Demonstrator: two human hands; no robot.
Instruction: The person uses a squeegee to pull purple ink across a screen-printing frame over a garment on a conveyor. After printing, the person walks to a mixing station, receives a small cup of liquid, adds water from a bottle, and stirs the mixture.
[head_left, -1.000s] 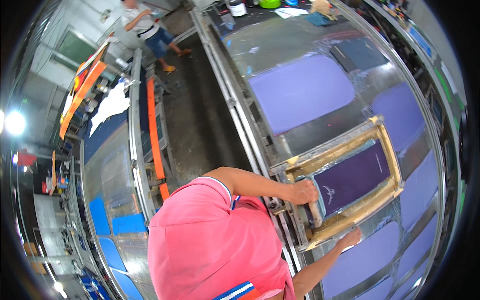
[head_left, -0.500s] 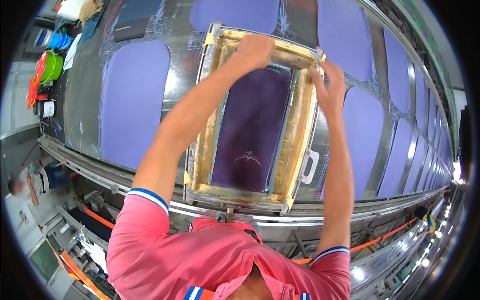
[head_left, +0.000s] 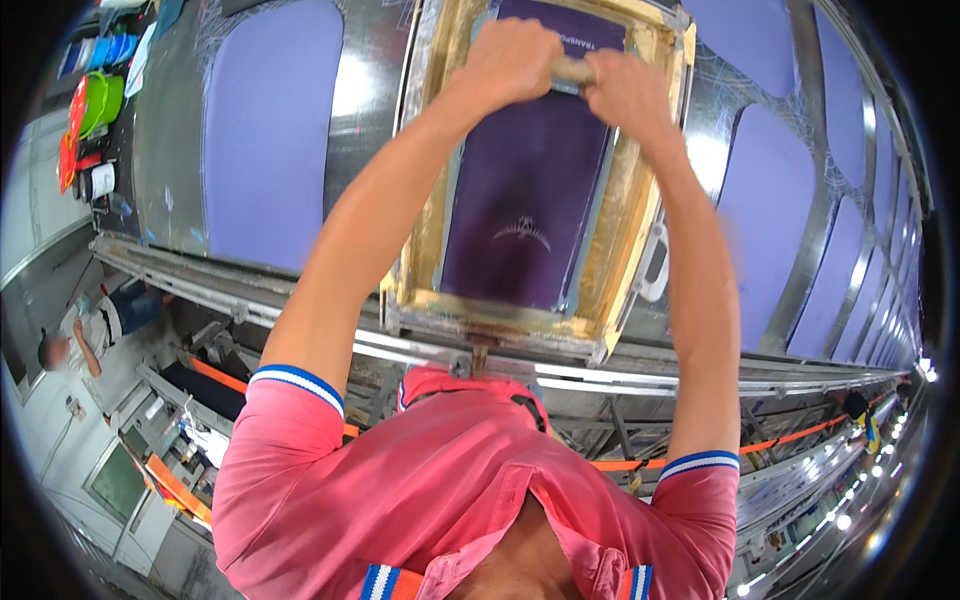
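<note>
A screen-printing frame (head_left: 625, 225) with yellowed, taped inner edges lies in front of me. Its purple mesh (head_left: 520, 205) carries a pale arc-shaped design toward the near end and small lettering toward the far end. Across the far part of the mesh stands a squeegee with a light wooden handle (head_left: 571, 70). My left hand (head_left: 515, 62) is closed around the handle's left part, and my right hand (head_left: 628, 92) is closed on its right part. Between the two fists a short piece of handle shows; the blade is mostly hidden.
Purple mats lie on the long dark table, one on the left (head_left: 270, 140) and several on the right (head_left: 770, 200). A metal rail (head_left: 620, 380) runs along the near edge. Containers, including a green bucket (head_left: 100, 103), stand at far left. Another person (head_left: 95, 335) is beyond the table's left end.
My right hand has left the frame's far right corner and closed on the squeegee. The squeegee has come nearer to me along the mesh. The view has shifted too.
</note>
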